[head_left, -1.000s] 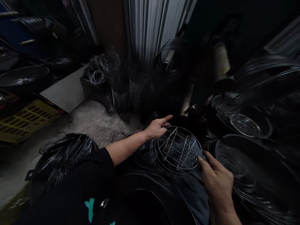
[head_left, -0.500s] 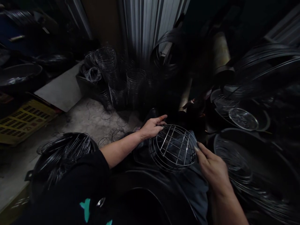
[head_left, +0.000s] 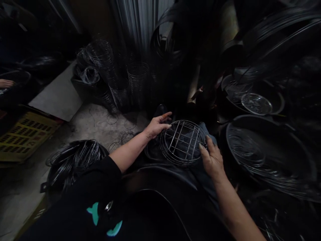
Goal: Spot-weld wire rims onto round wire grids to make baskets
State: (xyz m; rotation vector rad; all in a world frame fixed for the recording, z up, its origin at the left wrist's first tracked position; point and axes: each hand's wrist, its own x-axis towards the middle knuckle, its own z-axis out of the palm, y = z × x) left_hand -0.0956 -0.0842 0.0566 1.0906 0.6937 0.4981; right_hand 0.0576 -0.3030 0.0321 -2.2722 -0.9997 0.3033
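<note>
Spanning our two hands, the round wire rack (head_left: pixel 190 143) — no long axis — lies over the far edge of our lap (head_left: pixel 204 182). Our right hand (head_left: pixel 213 159), the nearer to us, pinches its right rim; our left hand (head_left: pixel 155 128) sets a thumb at the far-left rim, whether gripping we cannot tell.

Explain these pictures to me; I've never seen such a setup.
There is no machine: these are a person's bare hands, seen by a camera worn on the head, looking forward and down. The right hand holds the rim of a round wire frame with crossbars; the left hand touches its other side. Loose wire rings lie on the floor. A dark basin stands at right, a yellow crate at left. Much else is too dark to tell.
</note>
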